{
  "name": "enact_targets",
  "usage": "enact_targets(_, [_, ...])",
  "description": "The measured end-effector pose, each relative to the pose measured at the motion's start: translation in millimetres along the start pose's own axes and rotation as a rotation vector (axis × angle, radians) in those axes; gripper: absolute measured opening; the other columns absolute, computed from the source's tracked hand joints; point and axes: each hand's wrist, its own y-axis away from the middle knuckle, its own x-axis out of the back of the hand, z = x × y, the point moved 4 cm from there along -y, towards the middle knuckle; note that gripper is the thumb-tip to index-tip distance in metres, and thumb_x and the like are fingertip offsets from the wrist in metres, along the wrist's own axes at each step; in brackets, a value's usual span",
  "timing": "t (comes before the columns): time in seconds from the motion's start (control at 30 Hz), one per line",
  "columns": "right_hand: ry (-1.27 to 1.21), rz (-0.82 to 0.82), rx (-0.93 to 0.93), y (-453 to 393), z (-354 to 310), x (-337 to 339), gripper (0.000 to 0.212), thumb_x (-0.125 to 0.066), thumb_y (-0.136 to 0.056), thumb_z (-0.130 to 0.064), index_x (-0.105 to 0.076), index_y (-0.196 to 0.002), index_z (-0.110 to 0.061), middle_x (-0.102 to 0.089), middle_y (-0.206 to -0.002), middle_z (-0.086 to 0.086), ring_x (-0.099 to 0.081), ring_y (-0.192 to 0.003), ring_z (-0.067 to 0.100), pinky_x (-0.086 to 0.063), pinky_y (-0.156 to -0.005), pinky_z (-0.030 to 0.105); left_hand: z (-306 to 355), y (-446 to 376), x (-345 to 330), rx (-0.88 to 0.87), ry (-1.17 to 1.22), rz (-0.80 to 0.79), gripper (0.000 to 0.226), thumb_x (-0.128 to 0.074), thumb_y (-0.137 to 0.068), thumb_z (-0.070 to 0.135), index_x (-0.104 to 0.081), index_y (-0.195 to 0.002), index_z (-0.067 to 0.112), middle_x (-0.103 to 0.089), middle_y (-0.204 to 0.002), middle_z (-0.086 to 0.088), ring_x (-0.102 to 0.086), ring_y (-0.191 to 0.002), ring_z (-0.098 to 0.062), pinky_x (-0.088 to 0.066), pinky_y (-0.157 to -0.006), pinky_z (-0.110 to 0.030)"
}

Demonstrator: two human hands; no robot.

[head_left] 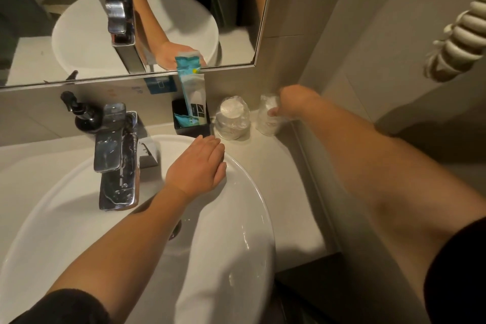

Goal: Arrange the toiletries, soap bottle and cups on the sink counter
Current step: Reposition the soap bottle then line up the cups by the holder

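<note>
My right hand (pixel 290 102) is closed around a plastic-wrapped clear cup (pixel 267 119) standing at the back right of the counter by the wall. A second wrapped cup (pixel 232 119) stands upside down just left of it. A black box (pixel 191 118) holds toiletry packets, with a tall teal-and-white packet (pixel 192 87) sticking up against the mirror. The black pump soap bottle (pixel 84 116) stands at the back left behind the faucet. My left hand (pixel 198 166) rests flat, fingers together, on the far rim of the white basin (pixel 252 192), holding nothing.
A chrome faucet (pixel 115 155) rises over the basin's back left. The mirror (pixel 131 8) runs along the back wall. A strip of beige counter (pixel 286 192) lies right of the basin, ending at the side wall. White coiled hose (pixel 457 42) hangs at upper right.
</note>
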Motion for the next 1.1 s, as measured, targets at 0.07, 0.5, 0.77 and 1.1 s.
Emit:
enact_targets(0.07, [0.024,-0.023,0.039,-4.8,-5.4,-5.1,0.048,-0.062,-0.086,-0.048,-0.064,-0.11,-0.007,-0.067,-0.111,0.014,-0.063,-0.102,0.033,-0.045,-0.076,0.032,-0.3,0.1,0.0,0.004,-0.005,0.003,0.051,-0.035,-0.094,0.036,-0.059,-0.123,0.001,-0.061,-0.124,-0.018,-0.054,-0.119,-0.034,-0.036,-0.111,-0.048])
enact_targets(0.5, [0.014,-0.008,0.153,-6.8,-8.0,1.4,0.047,-0.068,-0.088,-0.021,-0.054,-0.131,-0.01,-0.06,-0.127,0.013,-0.057,-0.116,0.032,-0.044,-0.086,0.031,-0.4,0.1,-1.4,-0.008,0.003,0.041,0.048,-0.036,-0.094,0.035,-0.06,-0.12,0.002,-0.062,-0.121,-0.017,-0.056,-0.116,-0.034,-0.038,-0.109,-0.048])
enact_targets(0.77, [-0.048,0.009,0.16,-9.9,-2.6,-3.5,0.057,-0.073,-0.083,-0.027,-0.05,-0.133,-0.012,-0.058,-0.129,0.013,-0.056,-0.117,0.032,-0.044,-0.09,0.032,-0.7,0.1,-2.0,-0.012,-0.013,0.05,0.047,-0.038,-0.094,0.035,-0.06,-0.121,0.003,-0.062,-0.122,-0.016,-0.056,-0.117,-0.032,-0.037,-0.111,-0.046])
enact_targets(1.1, [0.026,0.279,0.256,15.4,-15.5,39.0,0.045,-0.066,-0.086,-0.037,-0.057,-0.123,-0.012,-0.057,-0.118,0.015,-0.058,-0.108,0.035,-0.048,-0.084,0.038,-0.3,0.1,-1.6,-0.023,-0.016,0.064,0.044,-0.039,-0.093,0.035,-0.059,-0.118,0.006,-0.061,-0.121,-0.013,-0.055,-0.116,-0.031,-0.035,-0.111,-0.045])
